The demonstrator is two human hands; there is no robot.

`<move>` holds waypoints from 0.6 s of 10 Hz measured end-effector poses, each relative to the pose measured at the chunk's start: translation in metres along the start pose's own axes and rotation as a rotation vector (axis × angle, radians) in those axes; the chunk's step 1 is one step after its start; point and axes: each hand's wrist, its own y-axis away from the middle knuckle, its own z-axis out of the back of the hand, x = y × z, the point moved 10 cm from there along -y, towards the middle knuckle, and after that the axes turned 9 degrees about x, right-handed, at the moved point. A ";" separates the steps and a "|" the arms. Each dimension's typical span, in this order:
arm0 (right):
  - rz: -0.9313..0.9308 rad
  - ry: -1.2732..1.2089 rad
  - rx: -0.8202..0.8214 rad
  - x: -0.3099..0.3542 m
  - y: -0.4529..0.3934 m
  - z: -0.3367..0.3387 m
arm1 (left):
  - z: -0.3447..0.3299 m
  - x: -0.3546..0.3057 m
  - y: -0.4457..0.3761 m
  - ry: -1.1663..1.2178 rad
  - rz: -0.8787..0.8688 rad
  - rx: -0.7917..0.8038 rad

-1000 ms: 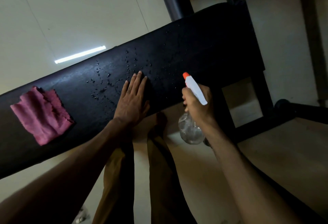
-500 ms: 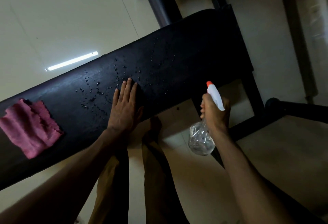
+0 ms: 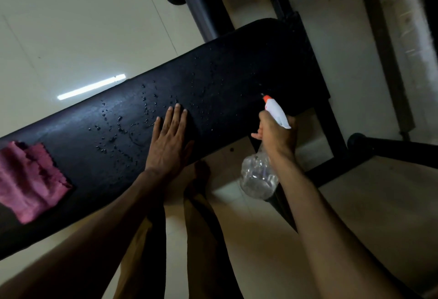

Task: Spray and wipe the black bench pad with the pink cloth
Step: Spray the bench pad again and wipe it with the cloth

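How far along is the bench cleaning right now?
Spraying has begun: droplets bead the black bench pad. In hand: the right hand grips the clear spray bottle with white-and-orange nozzle, while the left hand rests flat on the pad. Left: wiping; the crumpled pink cloth lies untouched.

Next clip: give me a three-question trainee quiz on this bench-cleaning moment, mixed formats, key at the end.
1. True or false: the pink cloth lies on the bench pad, untouched by either hand.
2. Which hand holds the spray bottle? A left hand; B right hand; C neither.
3. Fill in: the left hand lies ____ on the pad, beside the droplets.

Key: 1 true; 2 B; 3 flat.
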 end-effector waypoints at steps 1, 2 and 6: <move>0.064 0.015 0.077 0.032 -0.006 -0.022 | 0.003 -0.007 -0.007 0.024 0.009 -0.003; 0.096 -0.009 0.169 0.048 -0.008 -0.039 | 0.006 -0.013 -0.011 0.040 0.016 -0.007; 0.020 -0.198 0.005 0.035 -0.001 -0.010 | 0.007 -0.015 -0.014 0.069 0.027 -0.001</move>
